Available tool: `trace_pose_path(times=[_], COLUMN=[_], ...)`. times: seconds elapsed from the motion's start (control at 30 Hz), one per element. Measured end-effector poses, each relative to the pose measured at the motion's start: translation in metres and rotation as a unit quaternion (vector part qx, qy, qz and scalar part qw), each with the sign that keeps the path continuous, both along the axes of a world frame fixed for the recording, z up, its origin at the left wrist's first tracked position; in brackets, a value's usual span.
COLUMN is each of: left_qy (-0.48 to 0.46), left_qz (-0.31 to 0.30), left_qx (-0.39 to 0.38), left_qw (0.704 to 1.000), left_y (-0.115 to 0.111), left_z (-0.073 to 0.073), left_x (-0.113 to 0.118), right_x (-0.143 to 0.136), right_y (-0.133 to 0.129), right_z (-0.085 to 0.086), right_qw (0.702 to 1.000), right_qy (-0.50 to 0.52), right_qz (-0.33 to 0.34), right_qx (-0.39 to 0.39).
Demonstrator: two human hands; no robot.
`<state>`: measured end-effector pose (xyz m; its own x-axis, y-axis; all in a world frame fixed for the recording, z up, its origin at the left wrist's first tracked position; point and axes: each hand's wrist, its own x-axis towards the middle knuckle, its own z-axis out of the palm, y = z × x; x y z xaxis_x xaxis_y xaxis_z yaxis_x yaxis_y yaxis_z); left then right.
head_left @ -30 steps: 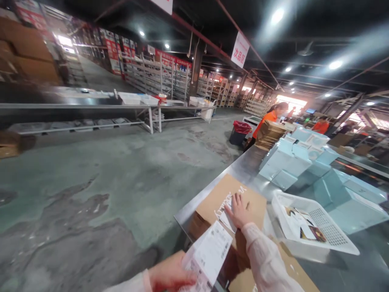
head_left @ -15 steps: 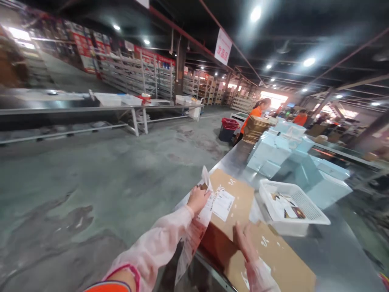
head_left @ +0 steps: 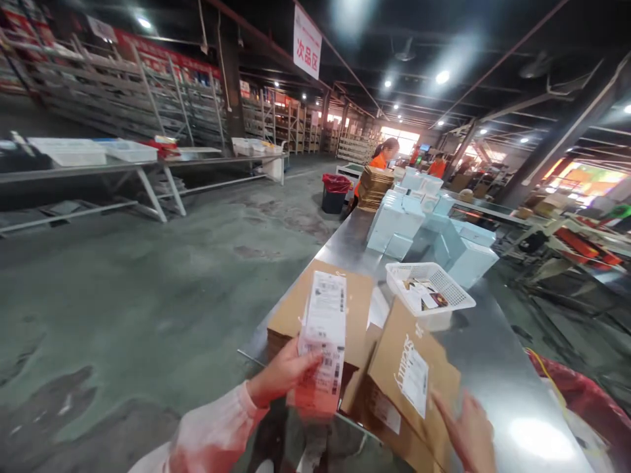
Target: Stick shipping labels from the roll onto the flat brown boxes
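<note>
My left hand (head_left: 288,371) is closed around a strip of printed shipping labels (head_left: 326,309), held up over a stack of flat cardboard boxes (head_left: 290,309) at the table's near left edge. To the right, a tilted pile of flat cardboard boxes (head_left: 389,348) bears white lettering. On its top face is a white shipping label (head_left: 415,381). My right hand (head_left: 470,430) lies at that pile's right side, fingers apart, one fingertip by the label's edge.
A white plastic basket (head_left: 426,286) with cards in it stands on the metal table (head_left: 497,368). Pale blue boxes (head_left: 399,220) and stacked cardboard (head_left: 374,187) are farther back, near a person in orange (head_left: 378,161). A red-lined bin (head_left: 335,192) stands on the floor.
The label strip has come up into plain view in my left hand. My right hand has moved right, and the labelled cardboard now lies on the right pile. The view has turned right.
</note>
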<state>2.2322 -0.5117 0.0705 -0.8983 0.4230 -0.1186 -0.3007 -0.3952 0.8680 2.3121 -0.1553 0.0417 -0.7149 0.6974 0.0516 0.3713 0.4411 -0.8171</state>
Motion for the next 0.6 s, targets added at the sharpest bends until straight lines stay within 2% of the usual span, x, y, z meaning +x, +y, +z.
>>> trace_pose_path(times=[0.03, 0.07, 0.1, 0.17, 0.2, 0.27, 0.37, 0.5, 0.6], left_qy=[0.002, 0.009, 0.019, 0.047, 0.056, 0.039, -0.02, -0.007, -0.003], left_qz=[-0.022, -0.05, -0.08, -0.113, -0.102, -0.031, 0.071, 0.068, 0.109], left_qx=[-0.002, -0.008, -0.016, -0.029, -0.029, -0.022, -0.036, -0.094, -0.12], left_qw=[1.0, 0.999, 0.997, 0.992, 0.993, 0.998, 0.997, 0.993, 0.987], left_y=[0.003, 0.007, 0.01, 0.014, 0.014, 0.013, 0.011, 0.014, 0.018], left_z=[-0.003, -0.005, -0.008, -0.011, -0.011, -0.012, -0.015, -0.027, -0.038], left_x=[0.008, 0.014, 0.018, 0.019, 0.017, 0.01, 0.002, 0.003, 0.004], right_x=[-0.004, -0.008, -0.012, -0.018, -0.019, -0.02, -0.031, -0.06, -0.072], right_y=[-0.024, -0.052, -0.082, -0.137, -0.158, -0.184, -0.19, -0.181, -0.183], right_z=[0.002, 0.004, 0.006, 0.007, 0.006, 0.003, 0.006, 0.029, 0.039], right_qw=[0.996, 0.978, 0.934, 0.889, 0.881, 0.878, 0.858, 0.888, 0.888], right_qy=[0.003, 0.017, 0.027, 0.08, 0.094, 0.083, 0.061, 0.036, -0.015], right_qz=[0.071, 0.164, 0.287, 0.348, 0.354, 0.369, 0.429, 0.41, 0.431], right_qx=[-0.044, -0.124, -0.212, -0.288, -0.301, -0.294, -0.276, -0.204, -0.157])
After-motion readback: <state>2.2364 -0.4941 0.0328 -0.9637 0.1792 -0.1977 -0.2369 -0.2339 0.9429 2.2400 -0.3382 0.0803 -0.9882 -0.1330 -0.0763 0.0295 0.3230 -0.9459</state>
